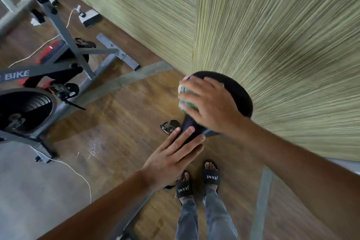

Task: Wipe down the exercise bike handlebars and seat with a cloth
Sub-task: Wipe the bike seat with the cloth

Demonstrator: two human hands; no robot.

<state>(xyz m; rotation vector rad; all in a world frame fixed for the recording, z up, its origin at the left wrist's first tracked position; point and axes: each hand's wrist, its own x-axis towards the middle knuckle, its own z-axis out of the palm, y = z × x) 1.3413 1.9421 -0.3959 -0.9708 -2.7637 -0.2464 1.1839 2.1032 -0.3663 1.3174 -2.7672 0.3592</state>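
Seat (236,91) of the exercise bike sits black and rounded below me, close to the green woven wall (282,45). My right hand (206,107) lies on top of it, fingers spread and pressing a green and white cloth (184,96) against the seat's left side. My left hand (173,157) has its fingers straight, touching the narrow nose of the seat. To the left stands another grey bike (58,60) on the wooden floor (120,119). My 2 black sandals (211,178) show below.
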